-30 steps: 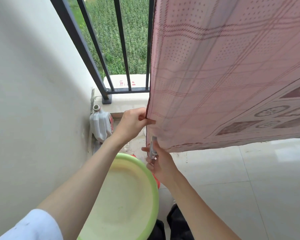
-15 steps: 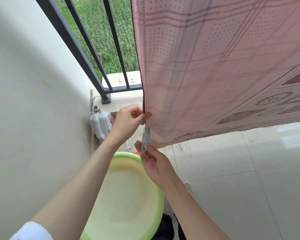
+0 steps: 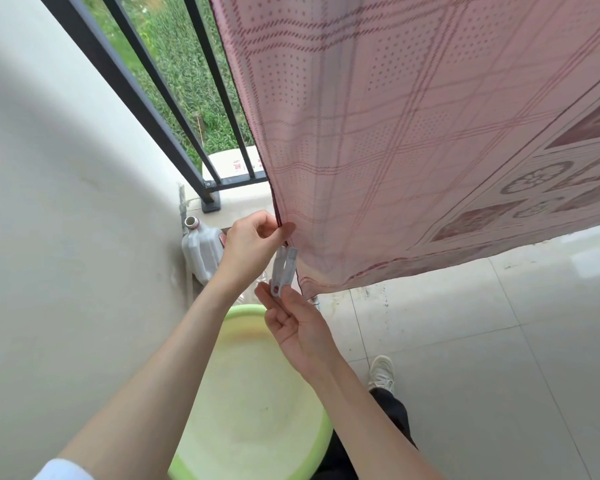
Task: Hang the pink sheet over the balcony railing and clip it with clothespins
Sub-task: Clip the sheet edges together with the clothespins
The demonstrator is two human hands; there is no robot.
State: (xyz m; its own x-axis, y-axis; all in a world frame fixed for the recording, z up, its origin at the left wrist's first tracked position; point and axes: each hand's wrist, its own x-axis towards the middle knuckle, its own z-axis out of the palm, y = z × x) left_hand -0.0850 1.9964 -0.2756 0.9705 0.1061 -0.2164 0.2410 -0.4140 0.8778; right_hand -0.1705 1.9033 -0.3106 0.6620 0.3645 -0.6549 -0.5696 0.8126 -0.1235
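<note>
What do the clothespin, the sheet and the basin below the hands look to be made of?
Clothespin: pale grey-white moulded plastic, judging by its matte surface, ridged jaw tips and ring-shaped end. Pink sheet: thin woven fabric, probably cotton or a blend; the railing bars show through it as shadows and it hangs softly. Basin: smooth, slightly glossy plastic with a green rim and paler inside.

I can make out only small red printed characters on the white box (image 3: 230,163) sitting beyond the black metal railing bars (image 3: 174,98); they are too small for me to read.
</note>
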